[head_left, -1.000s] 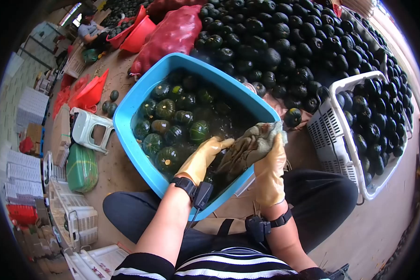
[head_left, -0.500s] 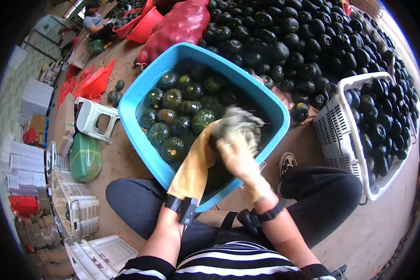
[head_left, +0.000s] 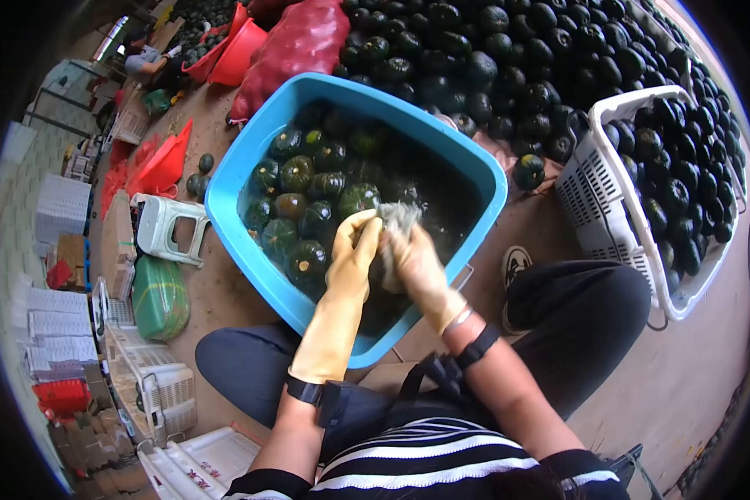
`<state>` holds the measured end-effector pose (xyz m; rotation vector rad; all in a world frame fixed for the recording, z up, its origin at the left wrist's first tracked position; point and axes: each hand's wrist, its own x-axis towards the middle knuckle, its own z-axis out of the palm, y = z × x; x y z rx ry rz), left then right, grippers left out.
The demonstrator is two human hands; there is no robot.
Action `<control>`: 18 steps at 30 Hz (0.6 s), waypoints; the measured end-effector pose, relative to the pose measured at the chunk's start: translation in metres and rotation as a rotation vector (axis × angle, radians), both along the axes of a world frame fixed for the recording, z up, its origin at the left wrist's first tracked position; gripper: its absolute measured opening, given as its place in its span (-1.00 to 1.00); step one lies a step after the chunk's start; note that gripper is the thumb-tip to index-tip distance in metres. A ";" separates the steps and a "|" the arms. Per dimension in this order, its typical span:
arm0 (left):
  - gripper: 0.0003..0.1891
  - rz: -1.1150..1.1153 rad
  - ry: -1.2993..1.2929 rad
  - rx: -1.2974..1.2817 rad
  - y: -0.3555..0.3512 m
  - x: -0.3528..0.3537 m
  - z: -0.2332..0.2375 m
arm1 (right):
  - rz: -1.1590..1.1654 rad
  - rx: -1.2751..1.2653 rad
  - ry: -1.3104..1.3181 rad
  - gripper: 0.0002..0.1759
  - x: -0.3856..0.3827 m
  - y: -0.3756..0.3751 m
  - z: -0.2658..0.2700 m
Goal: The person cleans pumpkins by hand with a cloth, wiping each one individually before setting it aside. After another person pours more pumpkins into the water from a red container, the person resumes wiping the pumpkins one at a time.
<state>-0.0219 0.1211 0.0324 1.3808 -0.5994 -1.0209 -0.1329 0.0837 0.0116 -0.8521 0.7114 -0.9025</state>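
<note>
My left hand (head_left: 354,250), in a yellow rubber glove, is over the blue tub (head_left: 225,179) with its fingers curled against the edge of a grey-green cloth (head_left: 400,218). Whatever it grips between the two hands is hidden. The cloth is bunched in my right hand (head_left: 418,262), also gloved, which presses close beside the left. Several dark green pumpkins (head_left: 307,260) sit in the water in the left part of the tub, and one striped pumpkin (head_left: 358,200) lies just beyond my left fingertips.
A large heap of dark green pumpkins (head_left: 483,71) lies behind the tub. At the right stands a white crate (head_left: 587,204) full of pumpkins. A white stool (head_left: 162,229), green bundle (head_left: 160,296) and red mesh sack (head_left: 296,54) are to the left. Another person (head_left: 146,62) sits far back.
The cloth, blurred and spread out before, is now bunched smaller between my hands. My right hand has come a little lower and the left has turned, its fingers now showing. The view has shifted slightly.
</note>
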 end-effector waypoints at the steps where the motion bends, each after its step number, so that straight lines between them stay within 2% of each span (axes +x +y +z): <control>1: -0.55 -0.036 0.045 -0.073 0.007 -0.009 0.013 | 0.047 0.159 -0.147 -0.67 -0.002 -0.016 -0.012; 3: -0.55 -0.237 -0.056 -0.135 0.004 -0.006 0.029 | 0.182 0.303 -0.231 -0.67 -0.033 -0.019 0.053; 5: -0.53 -0.121 0.045 -0.186 -0.003 -0.006 0.029 | 0.015 0.596 -0.568 -0.68 -0.011 -0.009 0.019; 6: -0.54 -0.089 0.068 -0.206 -0.010 0.001 0.011 | -0.172 0.530 -0.516 -0.66 0.007 0.002 0.005; 7: -0.44 -0.102 -0.225 -0.177 -0.014 0.001 0.008 | -0.358 0.468 -0.462 -0.62 0.017 0.009 0.014; 8: -0.38 -0.131 -0.535 -0.100 -0.007 0.000 0.005 | -0.301 0.502 -0.349 -0.56 0.010 0.017 0.019; 9: -0.31 -0.159 -0.845 -0.019 0.004 -0.003 0.002 | -0.321 0.505 -0.358 -0.62 0.008 0.014 0.010; 10: -0.20 -0.218 -0.711 -0.083 0.013 -0.008 0.003 | -0.303 0.339 -0.386 -0.65 0.007 0.006 -0.002; 11: -0.17 -0.209 -0.593 -0.140 0.019 -0.011 0.003 | -0.312 0.348 -0.403 -0.68 0.008 0.001 -0.014; 13: -0.13 -0.124 -0.114 -0.205 0.023 -0.020 0.009 | -0.329 0.365 -0.439 -0.69 0.007 -0.010 -0.015; 15: -0.12 -0.062 -0.061 -0.294 0.020 -0.026 0.013 | -0.228 0.529 -0.558 -0.67 0.004 -0.013 -0.007; 16: -0.13 -0.060 0.003 -0.286 0.017 -0.022 0.012 | -0.228 0.526 -0.565 -0.67 0.001 -0.012 -0.003; 18: -0.15 -0.110 0.111 -0.223 0.017 -0.014 0.014 | -0.148 0.319 -0.369 -0.61 -0.008 -0.008 0.004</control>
